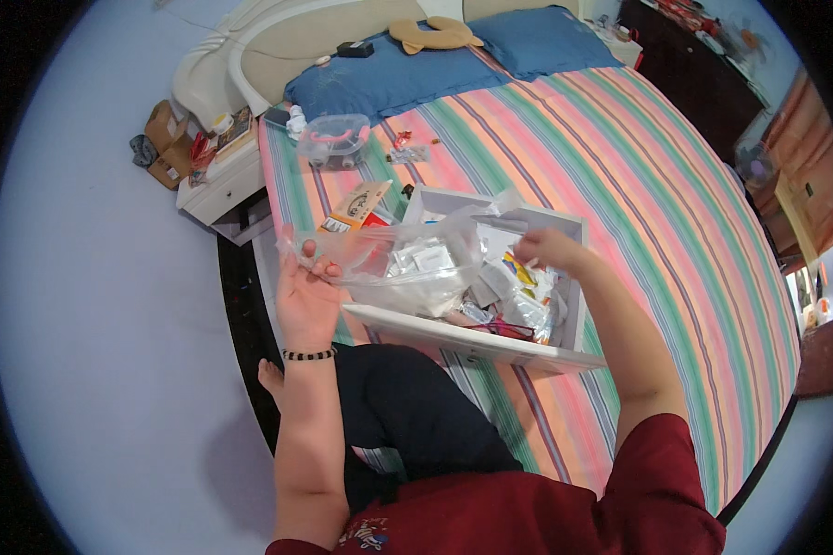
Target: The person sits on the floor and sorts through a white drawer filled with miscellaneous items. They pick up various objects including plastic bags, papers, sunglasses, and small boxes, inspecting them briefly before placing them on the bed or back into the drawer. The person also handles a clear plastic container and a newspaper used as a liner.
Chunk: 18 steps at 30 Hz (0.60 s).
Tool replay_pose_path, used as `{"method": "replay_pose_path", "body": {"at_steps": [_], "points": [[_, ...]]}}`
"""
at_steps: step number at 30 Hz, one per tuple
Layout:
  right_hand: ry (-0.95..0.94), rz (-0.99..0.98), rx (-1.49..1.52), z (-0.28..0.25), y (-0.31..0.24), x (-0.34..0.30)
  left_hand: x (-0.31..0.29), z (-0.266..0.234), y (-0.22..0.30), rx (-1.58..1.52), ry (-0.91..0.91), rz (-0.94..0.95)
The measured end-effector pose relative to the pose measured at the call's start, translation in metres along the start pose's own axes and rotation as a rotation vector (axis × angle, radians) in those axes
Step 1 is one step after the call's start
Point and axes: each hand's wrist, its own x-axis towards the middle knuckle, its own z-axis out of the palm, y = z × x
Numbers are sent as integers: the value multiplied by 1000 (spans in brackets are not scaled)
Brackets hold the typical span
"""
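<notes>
- Clear, thin plastic bag (379, 277), filmy and crumpled, lies across the left part of the white rectangular drawer (435, 331) at the centre of the frame; its long axis runs roughly sideways, its left end drawn out past the drawer's side toward you.
- Your left hand (307, 289), palm up left of centre, is the nearer one to that end: its fingers curl around the film, gripping it, and the rest of the bag stretches away to their right.
- Your right hand (546, 250) hangs over the drawer's far right part, fingers bent and pointing left; you cannot tell from here whether they pinch anything. The bag's body lies to their left.
- White flat packets (424, 257) show through the bag, between your two hands, right of the left fingers and left of the right ones.
- One small yellow-and-blue packet (518, 268), loose in the drawer, sits just below your right fingertips in the frame.
</notes>
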Motion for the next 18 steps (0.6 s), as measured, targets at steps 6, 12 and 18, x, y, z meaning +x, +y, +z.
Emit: {"method": "replay_pose_path", "body": {"at_steps": [6, 12, 18], "points": [[145, 103, -815, 76, 58, -18, 0, -1, 6, 44, -1, -2], [80, 177, -691, 70, 49, -18, 0, -11, 10, 51, 29, 24], [187, 121, -148, 27, 67, -14, 5, -13, 19, 59, 89, 127]]}}
